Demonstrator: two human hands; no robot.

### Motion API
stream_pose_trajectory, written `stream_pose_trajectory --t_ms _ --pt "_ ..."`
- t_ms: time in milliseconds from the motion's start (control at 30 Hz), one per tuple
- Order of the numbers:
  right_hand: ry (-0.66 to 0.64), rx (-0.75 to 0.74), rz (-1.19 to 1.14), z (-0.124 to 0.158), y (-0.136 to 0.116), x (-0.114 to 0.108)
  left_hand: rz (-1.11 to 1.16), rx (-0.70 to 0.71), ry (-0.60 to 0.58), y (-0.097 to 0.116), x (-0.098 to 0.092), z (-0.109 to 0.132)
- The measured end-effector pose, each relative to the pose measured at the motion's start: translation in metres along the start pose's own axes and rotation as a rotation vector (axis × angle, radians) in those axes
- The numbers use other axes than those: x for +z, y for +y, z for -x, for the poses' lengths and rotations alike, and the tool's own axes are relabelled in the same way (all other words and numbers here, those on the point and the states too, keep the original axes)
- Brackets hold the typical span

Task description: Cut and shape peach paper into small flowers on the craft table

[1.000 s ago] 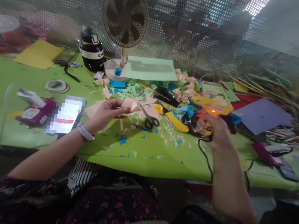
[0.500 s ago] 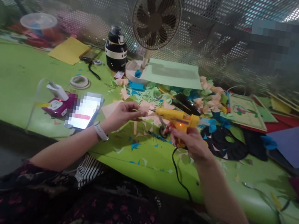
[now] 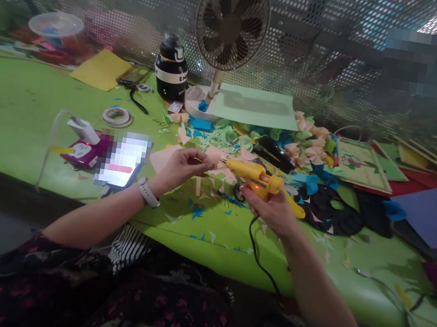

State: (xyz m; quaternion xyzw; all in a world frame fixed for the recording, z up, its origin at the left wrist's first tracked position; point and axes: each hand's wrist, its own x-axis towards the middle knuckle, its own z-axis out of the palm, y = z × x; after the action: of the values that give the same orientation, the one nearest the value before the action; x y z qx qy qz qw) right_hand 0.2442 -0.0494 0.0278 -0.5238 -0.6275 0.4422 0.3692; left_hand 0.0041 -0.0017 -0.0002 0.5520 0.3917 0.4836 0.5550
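My right hand [image 3: 273, 211] grips a yellow hot glue gun [image 3: 246, 169], whose small orange light glows. The gun's nozzle points left, at the fingertips of my left hand [image 3: 185, 166]. Those fingers are pinched on a small peach paper piece [image 3: 213, 156], partly lost against similar paper behind it. Whether the nozzle touches the paper I cannot tell. A black cord [image 3: 257, 247] hangs from the gun over the table's front edge. Below the gun, the finger loops of some scissors [image 3: 238, 190] show in part.
Cut green and peach paper lies in a heap [image 3: 227, 134] beyond my hands, with a black stapler [image 3: 276, 153] in it. A phone [image 3: 123, 159], a purple power strip [image 3: 83, 153] and a tape roll [image 3: 117, 117] are to the left. A fan [image 3: 230, 27] and a black bottle [image 3: 171, 76] stand behind.
The glue gun has tilted, its rear end now lower and its handle swung to the right. My right hand has turned with it, while my left hand stays nearly in place.
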Motion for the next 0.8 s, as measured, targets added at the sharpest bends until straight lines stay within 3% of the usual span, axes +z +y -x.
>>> stream_pose_trajectory --t_ms 200,800 --pt "0.021 -0.109 0.102 -0.001 0.001 0.0 -0.015 0.031 -0.001 -0.002 0.0 0.0" --pt "0.034 -0.129 0.162 0.0 0.016 -0.001 -0.098 0.109 -0.013 -0.006 -0.001 -0.001"
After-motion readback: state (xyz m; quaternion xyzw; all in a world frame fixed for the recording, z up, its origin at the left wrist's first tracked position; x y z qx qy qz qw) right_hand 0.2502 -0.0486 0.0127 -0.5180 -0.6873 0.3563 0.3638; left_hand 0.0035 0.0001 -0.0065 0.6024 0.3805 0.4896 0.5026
